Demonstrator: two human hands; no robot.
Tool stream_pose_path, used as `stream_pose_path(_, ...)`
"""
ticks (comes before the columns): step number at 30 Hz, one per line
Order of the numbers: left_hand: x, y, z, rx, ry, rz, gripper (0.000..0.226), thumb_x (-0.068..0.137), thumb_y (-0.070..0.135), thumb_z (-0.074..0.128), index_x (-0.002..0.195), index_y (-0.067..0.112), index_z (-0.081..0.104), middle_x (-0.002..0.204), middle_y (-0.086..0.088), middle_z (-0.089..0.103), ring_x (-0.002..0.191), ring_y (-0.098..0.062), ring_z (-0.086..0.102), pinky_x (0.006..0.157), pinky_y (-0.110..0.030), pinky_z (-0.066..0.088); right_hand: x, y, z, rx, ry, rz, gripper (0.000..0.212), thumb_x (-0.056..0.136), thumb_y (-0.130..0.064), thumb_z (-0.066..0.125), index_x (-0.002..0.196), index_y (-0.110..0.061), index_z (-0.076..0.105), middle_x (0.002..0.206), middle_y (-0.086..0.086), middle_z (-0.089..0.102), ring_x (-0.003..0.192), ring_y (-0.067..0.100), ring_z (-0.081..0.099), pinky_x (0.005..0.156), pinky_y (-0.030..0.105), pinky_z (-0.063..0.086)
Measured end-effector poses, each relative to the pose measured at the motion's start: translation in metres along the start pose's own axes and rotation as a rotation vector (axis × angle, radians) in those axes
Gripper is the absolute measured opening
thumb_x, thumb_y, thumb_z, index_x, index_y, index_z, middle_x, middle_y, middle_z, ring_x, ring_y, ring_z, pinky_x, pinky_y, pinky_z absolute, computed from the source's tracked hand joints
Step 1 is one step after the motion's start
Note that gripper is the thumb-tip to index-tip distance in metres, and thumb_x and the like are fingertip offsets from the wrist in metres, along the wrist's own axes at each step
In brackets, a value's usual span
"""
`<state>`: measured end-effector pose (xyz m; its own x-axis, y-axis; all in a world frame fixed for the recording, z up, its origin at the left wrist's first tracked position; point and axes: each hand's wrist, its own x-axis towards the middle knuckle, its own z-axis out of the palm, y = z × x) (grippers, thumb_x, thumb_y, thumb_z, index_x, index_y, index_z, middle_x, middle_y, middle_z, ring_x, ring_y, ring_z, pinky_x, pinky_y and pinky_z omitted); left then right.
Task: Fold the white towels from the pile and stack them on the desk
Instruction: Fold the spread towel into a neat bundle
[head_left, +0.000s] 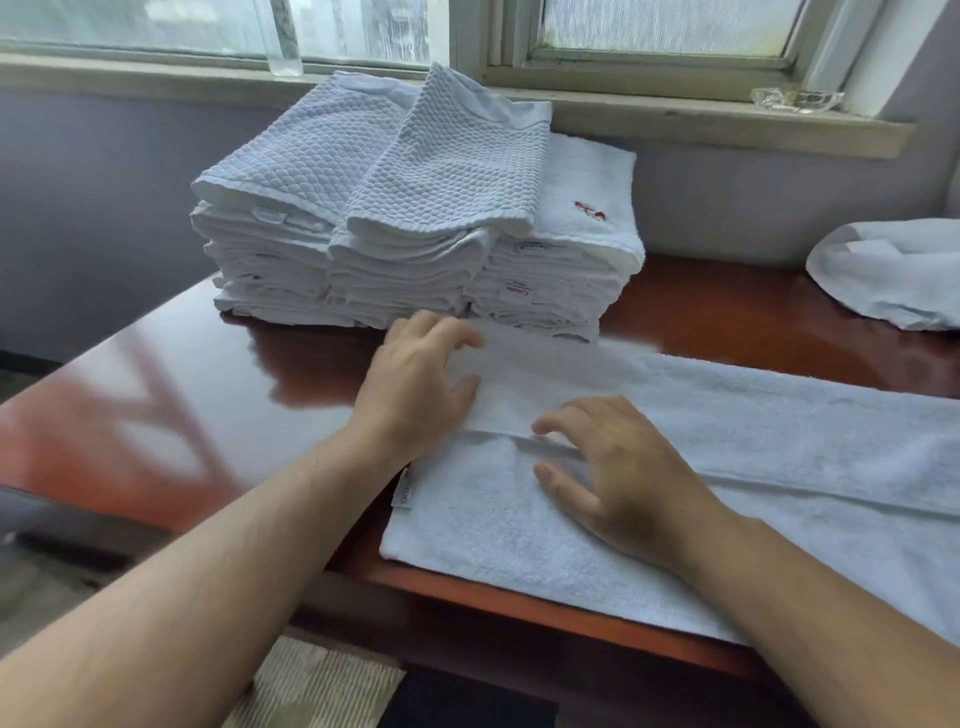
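A long white towel lies flat on the glossy reddish-brown desk, folded lengthwise so that two flaps meet along a seam running from near the hands out toward the right edge of the view. Its near long edge lies close to the desk's front edge, and its short left end, bearing a small sewn label, stops about mid-desk.

The left hand rests on the towel's far left corner, fingers spread and lightly bent, palm down; it presses rather than grips, and motion blur softens the fingertips. The right hand lies palm down on the near flap just beside the seam, fingers extended toward the left and fairly straight, holding nothing between them.

Just behind the left hand, almost touching the towel's far edge, stands the stack of folded towels: three columns side by side, the two left ones topped by waffle-textured cloths, the right one by a terry towel with a small red embroidered mark. The stack backs against the wall below the window sill.

To the left of the hands the desk surface is open, bare polished wood reaching to the left corner. At the far right, another white cloth sits well apart from the stack, with bare wood between them. A clear glass object sits on the sill.
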<state>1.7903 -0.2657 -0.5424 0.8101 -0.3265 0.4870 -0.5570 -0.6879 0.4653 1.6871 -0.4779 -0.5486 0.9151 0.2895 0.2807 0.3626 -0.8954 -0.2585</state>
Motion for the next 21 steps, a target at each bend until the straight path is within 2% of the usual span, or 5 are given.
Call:
stream_pose_path(3,-0.025,0.013,-0.011,-0.182,-0.280,0.297,0.017,0.091,0.024,0.071,0.108,0.022,0.073,0.110,0.009,0.064,0.109,-0.009,0.058,0.098,-0.035,0.047,-0.013,0.002,-0.008,0.044,0.089,-0.054,0.015,0.094,-0.036,0.065,0.098,-0.022,0.069,0.102,-0.008,0.065,0.101,0.015,0.055,0.088,0.033,0.048)
stream_pose_path(6,-0.048,0.017,-0.018,-0.113,-0.506,0.335,0.033,0.097,0.051,0.048,0.119,0.037,0.069,0.131,0.019,0.056,0.129,0.000,0.044,0.111,-0.028,0.036,-0.035,0.010,-0.018,0.066,0.062,-0.059,0.030,0.093,-0.051,0.054,0.082,-0.028,0.069,0.088,-0.018,0.060,0.088,0.005,0.055,0.075,0.024,0.046)
stream_pose_path(13,-0.082,0.021,-0.027,0.171,-0.660,0.346,0.088,0.078,0.089,0.041,0.153,0.049,0.020,0.165,0.027,0.002,0.150,0.003,-0.011,0.124,-0.030,-0.002,-0.065,0.004,-0.030,0.007,-0.184,-0.065,0.085,0.074,-0.090,0.046,0.135,-0.033,0.061,0.128,-0.020,0.047,0.123,0.000,0.039,0.105,0.021,0.035)
stream_pose_path(16,-0.094,0.021,-0.030,0.289,-0.666,0.372,0.097,0.079,0.083,0.049,0.156,0.051,0.000,0.164,0.026,-0.013,0.150,0.000,-0.019,0.122,-0.029,-0.010,-0.077,-0.004,-0.032,-0.088,-0.242,-0.069,0.096,0.073,-0.089,0.047,0.150,-0.031,0.045,0.145,-0.015,0.037,0.135,0.005,0.031,0.115,0.026,0.029)
stream_pose_path(21,-0.103,0.025,-0.052,0.177,-0.696,0.333,0.055,0.096,0.060,0.050,0.148,0.058,0.031,0.162,0.030,0.014,0.150,0.005,0.004,0.123,-0.026,0.005,-0.103,-0.019,-0.031,-0.187,-0.151,-0.210,0.058,0.085,-0.049,0.074,0.133,-0.017,0.065,0.142,0.000,0.059,0.129,0.019,0.057,0.106,0.034,0.049)
